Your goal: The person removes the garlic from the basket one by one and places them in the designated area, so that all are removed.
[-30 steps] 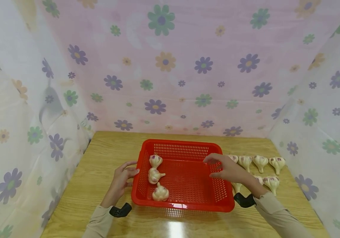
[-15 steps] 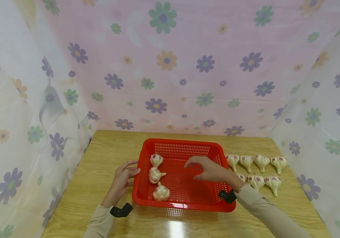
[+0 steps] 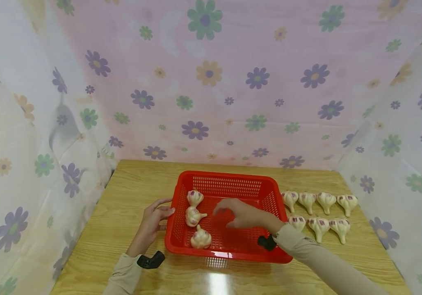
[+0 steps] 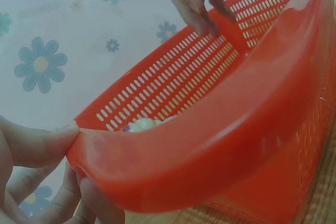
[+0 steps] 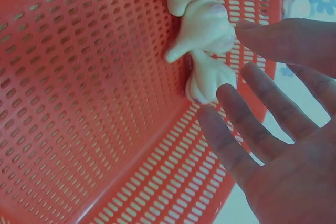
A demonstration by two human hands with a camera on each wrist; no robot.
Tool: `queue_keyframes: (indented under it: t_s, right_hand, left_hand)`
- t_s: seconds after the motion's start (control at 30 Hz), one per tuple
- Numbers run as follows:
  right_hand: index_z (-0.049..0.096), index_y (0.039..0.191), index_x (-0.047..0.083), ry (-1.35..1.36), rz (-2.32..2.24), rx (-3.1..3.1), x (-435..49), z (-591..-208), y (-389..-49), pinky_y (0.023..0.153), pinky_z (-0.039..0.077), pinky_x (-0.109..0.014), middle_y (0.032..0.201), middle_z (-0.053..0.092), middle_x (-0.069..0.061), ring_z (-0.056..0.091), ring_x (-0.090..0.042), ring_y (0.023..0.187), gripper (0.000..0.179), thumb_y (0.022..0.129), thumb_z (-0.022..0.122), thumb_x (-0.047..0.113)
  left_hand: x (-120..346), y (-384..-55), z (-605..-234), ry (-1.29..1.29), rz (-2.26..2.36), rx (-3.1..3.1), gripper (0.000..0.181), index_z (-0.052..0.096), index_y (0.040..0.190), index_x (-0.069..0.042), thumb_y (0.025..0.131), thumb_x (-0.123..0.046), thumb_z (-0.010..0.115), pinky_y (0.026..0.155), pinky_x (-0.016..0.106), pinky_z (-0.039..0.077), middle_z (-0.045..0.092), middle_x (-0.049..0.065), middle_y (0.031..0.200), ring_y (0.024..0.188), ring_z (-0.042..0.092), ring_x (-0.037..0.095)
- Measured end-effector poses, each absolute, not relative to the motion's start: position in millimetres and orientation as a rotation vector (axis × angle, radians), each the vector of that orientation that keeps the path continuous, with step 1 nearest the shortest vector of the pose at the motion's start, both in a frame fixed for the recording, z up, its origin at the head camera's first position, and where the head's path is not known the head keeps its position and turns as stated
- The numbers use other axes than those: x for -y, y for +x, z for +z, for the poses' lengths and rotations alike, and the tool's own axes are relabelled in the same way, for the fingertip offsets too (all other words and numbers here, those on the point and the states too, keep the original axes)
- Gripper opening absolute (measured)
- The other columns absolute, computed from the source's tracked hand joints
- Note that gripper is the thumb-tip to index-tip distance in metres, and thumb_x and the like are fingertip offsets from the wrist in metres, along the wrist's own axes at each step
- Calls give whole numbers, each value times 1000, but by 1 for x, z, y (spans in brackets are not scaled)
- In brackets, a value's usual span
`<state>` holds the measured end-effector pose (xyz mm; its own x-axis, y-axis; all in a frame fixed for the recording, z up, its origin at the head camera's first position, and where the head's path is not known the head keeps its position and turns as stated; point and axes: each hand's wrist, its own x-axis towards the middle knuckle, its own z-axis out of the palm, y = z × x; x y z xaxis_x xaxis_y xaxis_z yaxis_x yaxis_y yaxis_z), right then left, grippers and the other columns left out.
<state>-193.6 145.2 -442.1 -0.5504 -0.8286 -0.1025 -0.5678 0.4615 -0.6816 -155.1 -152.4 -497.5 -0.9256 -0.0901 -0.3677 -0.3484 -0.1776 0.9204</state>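
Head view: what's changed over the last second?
The right hand moved left, from the right side of the red basket to over its middle, nearer the three garlic bulbs inside. Nothing was picked up or let go. The left hand still grips the basket's left rim; those bulbs stayed put.

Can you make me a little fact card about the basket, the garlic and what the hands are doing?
Container: red basket, on a wooden table
Inside: three garlic bulbs, near its left end
Outside: seven garlic bulbs, right of it, in rows of four and three
Left hand: grips the left rim
Right hand: over the basket, holding nothing
Backdrop: flowery cloth
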Motion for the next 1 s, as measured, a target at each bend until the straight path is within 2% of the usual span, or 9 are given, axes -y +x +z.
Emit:
queue_keyframes:
  t_s: [0.17, 0.4, 0.63, 0.83, 1.0]
  right_hand:
    - [60, 114, 16, -1211, -822, -2251, -133, -447, -193, 92, 45, -44, 117, 57, -1, 53, -28, 111, 42, 79, 67, -7]
    - [62, 116, 8, -1258, -738, -2224, -117, -453, -193, 94, 45, -40, 120, 56, 2, 52, -22, 115, 43, 78, 63, -12]
    - [65, 111, 10, -1401, -652, -2217, -100, -467, -198, 93, 44, -28, 114, 59, 2, 53, -14, 107, 49, 70, 63, -17]
    - [64, 108, 15, -1493, -606, -2229, -88, -480, -197, 92, 43, -25, 113, 57, 5, 55, -19, 103, 56, 64, 62, -21]
    - [65, 107, 16, -1520, -581, -2226, -84, -487, -193, 90, 43, -23, 112, 56, 7, 54, -14, 100, 57, 63, 66, -20]
  left_hand:
    - [152, -155, -498, -512, 2228, -1895, 41, 60, 124, -10, 83, -6, 68, 54, 37, 54, 61, 10, 93, 73, 63, 20]
    - [153, -155, -499, -494, 2232, -1893, 41, 60, 124, -9, 84, -7, 68, 54, 36, 53, 62, 9, 91, 73, 63, 21]
    - [155, -159, -497, -499, 2230, -1899, 42, 60, 124, -9, 83, -7, 68, 54, 36, 53, 61, 9, 92, 73, 62, 21]
    - [156, -158, -495, -518, 2229, -1901, 41, 61, 123, -9, 82, -6, 68, 54, 36, 53, 61, 9, 92, 73, 61, 21]
    - [155, -156, -498, -504, 2221, -1886, 42, 60, 123, -9, 82, -8, 69, 55, 37, 53, 62, 9, 90, 73, 62, 21]
